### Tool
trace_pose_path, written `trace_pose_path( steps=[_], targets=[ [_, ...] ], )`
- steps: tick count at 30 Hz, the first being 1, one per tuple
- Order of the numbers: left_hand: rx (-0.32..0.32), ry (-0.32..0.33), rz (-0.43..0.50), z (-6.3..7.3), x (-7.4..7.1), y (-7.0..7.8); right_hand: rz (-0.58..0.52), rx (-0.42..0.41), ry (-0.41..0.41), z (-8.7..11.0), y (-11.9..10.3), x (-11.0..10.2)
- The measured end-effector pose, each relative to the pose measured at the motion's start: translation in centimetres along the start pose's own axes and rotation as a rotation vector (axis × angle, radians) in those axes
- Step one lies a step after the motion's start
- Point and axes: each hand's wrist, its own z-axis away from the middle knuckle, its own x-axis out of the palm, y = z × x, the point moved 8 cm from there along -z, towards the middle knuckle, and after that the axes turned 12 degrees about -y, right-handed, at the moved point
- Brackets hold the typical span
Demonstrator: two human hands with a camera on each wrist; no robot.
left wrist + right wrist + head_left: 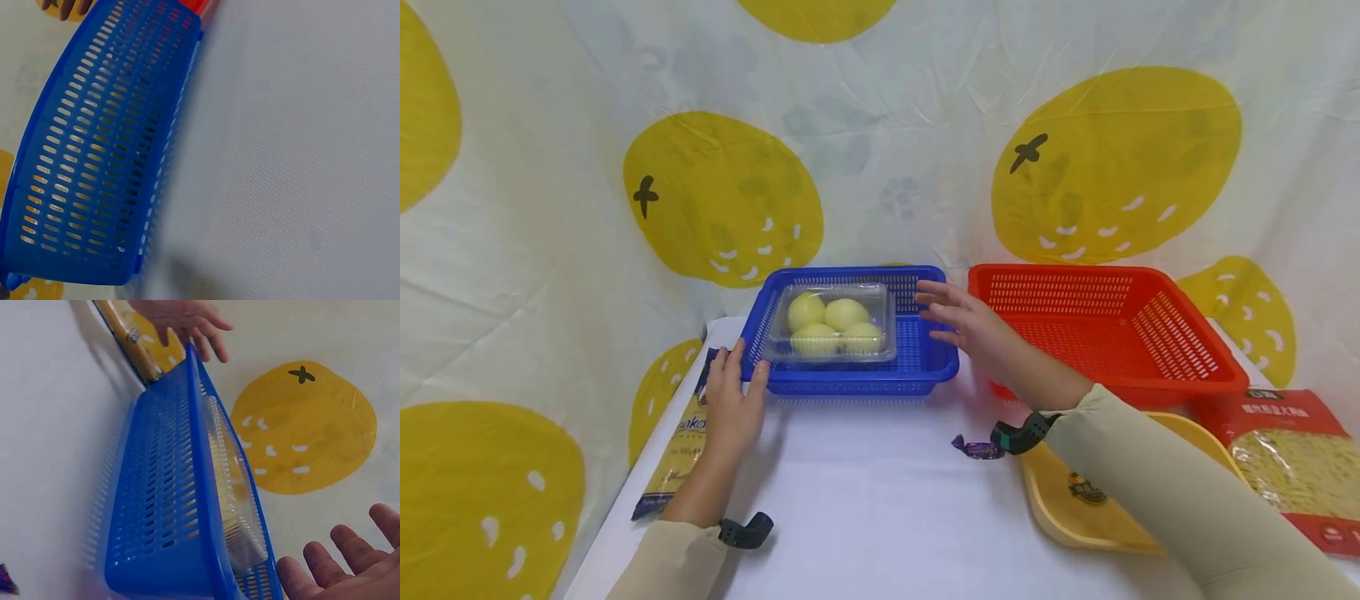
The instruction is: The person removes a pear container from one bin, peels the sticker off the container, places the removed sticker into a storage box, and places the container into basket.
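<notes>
A blue plastic basket (pixel 850 387) stands at the back of the white table. Inside it, toward the left, lies a clear plastic box (pixel 883 346) holding several pale yellow round fruits (pixel 847 314). My left hand (pixel 735 408) is at the basket's front left corner, fingers extended and fingertips right at the rim. Over the basket's right end, my right hand (pixel 958 318) hovers with its fingers spread, holding nothing. The right wrist view shows its fingers (pixel 325 565) beside the basket's rim, apart from the clear box.
To the right stands a red basket (pixel 1180 385), with a yellow tray (pixel 1052 500) in front, partly under my right sleeve. A red food packet (pixel 1300 467) lies at the far right, a purple-wrapped candy (pixel 977 448) near the middle. Left of my left hand is a yellow and dark blue packet (pixel 681 454).
</notes>
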Motion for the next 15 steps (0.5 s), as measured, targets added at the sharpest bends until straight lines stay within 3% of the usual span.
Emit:
trace_pose_path(
  steps=[10,15],
  targets=[
    [0.133,0.008,-0.158,0.8,0.2,2.3,0.260,0.063,0.007,3.4,0.4,-0.1],
    [0.176,-0.008,-0.218,1.2,0.4,3.1,0.305,0.080,0.018,4.6,0.3,-0.1]
  ],
)
